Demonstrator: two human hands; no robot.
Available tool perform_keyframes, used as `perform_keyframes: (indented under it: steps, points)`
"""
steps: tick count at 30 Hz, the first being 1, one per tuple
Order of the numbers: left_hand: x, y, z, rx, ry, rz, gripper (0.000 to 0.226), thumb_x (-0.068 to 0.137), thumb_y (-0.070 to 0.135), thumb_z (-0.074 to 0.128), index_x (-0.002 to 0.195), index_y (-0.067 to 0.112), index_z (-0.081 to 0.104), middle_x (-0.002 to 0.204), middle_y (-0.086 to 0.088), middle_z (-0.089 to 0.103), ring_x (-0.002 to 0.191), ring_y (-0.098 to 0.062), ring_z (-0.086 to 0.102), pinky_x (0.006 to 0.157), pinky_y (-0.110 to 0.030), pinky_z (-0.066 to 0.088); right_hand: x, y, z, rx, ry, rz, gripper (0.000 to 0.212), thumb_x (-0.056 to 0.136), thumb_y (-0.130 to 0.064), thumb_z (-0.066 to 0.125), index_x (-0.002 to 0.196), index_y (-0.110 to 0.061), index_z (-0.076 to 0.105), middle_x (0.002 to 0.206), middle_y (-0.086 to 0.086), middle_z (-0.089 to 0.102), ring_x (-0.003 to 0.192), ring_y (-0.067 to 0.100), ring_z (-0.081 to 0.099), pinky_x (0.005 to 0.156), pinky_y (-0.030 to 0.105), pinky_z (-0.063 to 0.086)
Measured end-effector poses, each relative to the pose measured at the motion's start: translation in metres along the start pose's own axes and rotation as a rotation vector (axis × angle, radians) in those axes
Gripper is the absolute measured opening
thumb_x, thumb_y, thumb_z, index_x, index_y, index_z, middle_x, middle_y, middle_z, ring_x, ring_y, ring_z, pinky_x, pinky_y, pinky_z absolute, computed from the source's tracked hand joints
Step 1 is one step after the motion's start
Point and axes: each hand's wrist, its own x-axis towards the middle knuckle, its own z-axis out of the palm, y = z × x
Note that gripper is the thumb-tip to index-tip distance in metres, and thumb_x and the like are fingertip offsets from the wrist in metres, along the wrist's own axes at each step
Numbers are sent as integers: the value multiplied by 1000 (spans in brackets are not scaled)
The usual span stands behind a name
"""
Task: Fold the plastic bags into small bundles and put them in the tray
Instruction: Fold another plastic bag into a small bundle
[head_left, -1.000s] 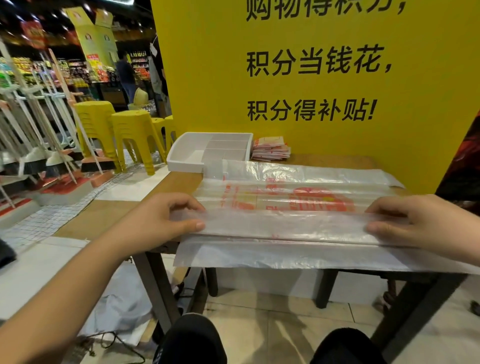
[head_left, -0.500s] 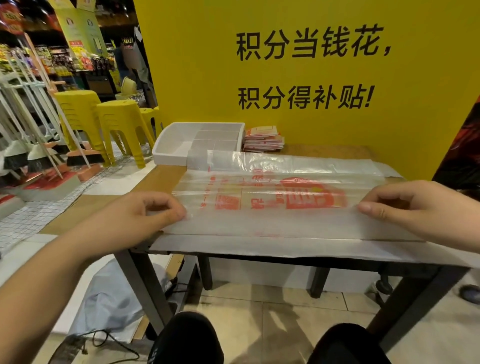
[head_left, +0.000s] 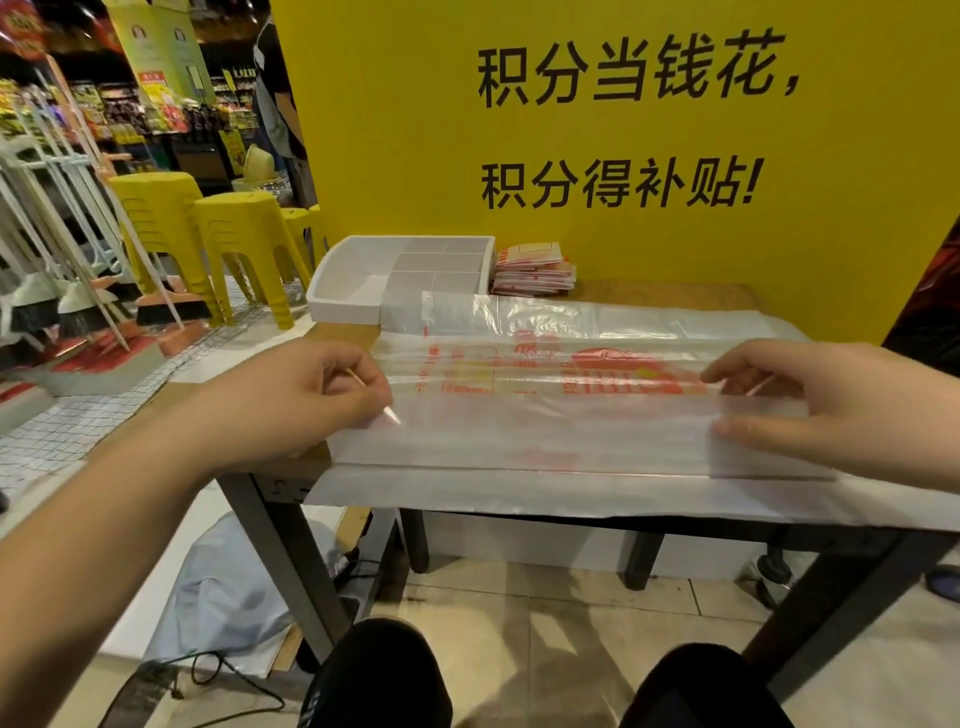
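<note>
A clear plastic bag with red and orange print lies flat across the wooden table, on top of other clear bags. Its near long edge is folded over lengthwise. My left hand pinches the fold's left end between thumb and fingers. My right hand pinches the fold's right end, thumb underneath and fingers on top. A white divided tray stands at the table's far left corner; no bundle shows in it.
A small stack of folded red-printed bags lies right of the tray against the yellow sign wall. Yellow stools and brooms stand on the left. My knees are below the table's front edge.
Both hands have carried the bag's near edge away from me, over the printed part, making the lengthwise fold narrower. The camera has tilted slightly.
</note>
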Motion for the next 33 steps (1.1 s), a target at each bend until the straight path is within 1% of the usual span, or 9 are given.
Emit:
perform_keyframes:
  steps: [4,8,12,16,20,23,26,29,33]
  points:
    - [1,6,5,-25,96,61,6,92,34,64,90,34,69,82,-1,74,85,-38,69,81,-60,56,-6,-11,22,-111,65,-300,54,82,-62,63,133,-53,49,141,-27,45,129,-7,43,102,24,38]
    - [3,2,10,2,136,88,6,94,32,64,94,37,67,77,6,72,77,-13,69,82,-46,58,-13,-21,45,-201,123,-491,31,95,-59,50,113,-42,68,152,-12,43,142,12,38,108,43,43]
    - [4,-3,22,96,236,113,13,94,33,62,99,46,62,82,10,68,86,-5,63,76,-31,53,-22,-34,48,-280,188,-545,32,99,-55,50,101,-35,75,157,0,39,149,21,29,112,44,36]
    - [1,-6,33,181,257,182,18,94,24,63,94,42,63,95,19,62,86,2,59,70,-17,44,-26,-38,51,-189,159,-448,41,105,-54,32,113,-38,69,143,-17,51,131,8,50,102,36,46]
    - [-6,-11,42,437,238,289,20,96,37,48,102,40,67,117,14,57,109,-7,56,100,-42,44,-21,-28,63,-57,140,-272,46,101,-60,28,133,-44,57,137,-32,47,129,-9,42,105,26,44]
    - [-14,-6,52,670,189,291,41,96,43,33,117,36,68,137,5,53,134,-21,45,117,-60,21,-24,-30,69,19,114,-216,51,96,-69,27,130,-49,59,139,-36,43,134,-14,32,108,18,33]
    - [-14,7,74,582,86,354,53,98,45,22,138,35,55,151,6,44,144,-16,32,123,-49,8,-27,-43,70,205,64,-122,55,96,-73,22,120,-51,66,137,-40,45,131,-20,32,102,9,28]
    - [-9,20,98,483,17,353,66,92,52,6,152,41,31,161,15,25,149,-5,15,119,-28,-3,-19,-55,75,239,171,-38,44,97,-57,38,102,-36,77,120,-30,60,118,-13,48,91,2,33]
    - [-1,37,119,441,19,342,64,93,58,2,155,46,11,162,25,9,149,4,1,120,-26,-3,-5,-70,88,205,324,-15,19,96,-38,58,106,-32,72,106,-21,67,103,-3,58,87,22,49]
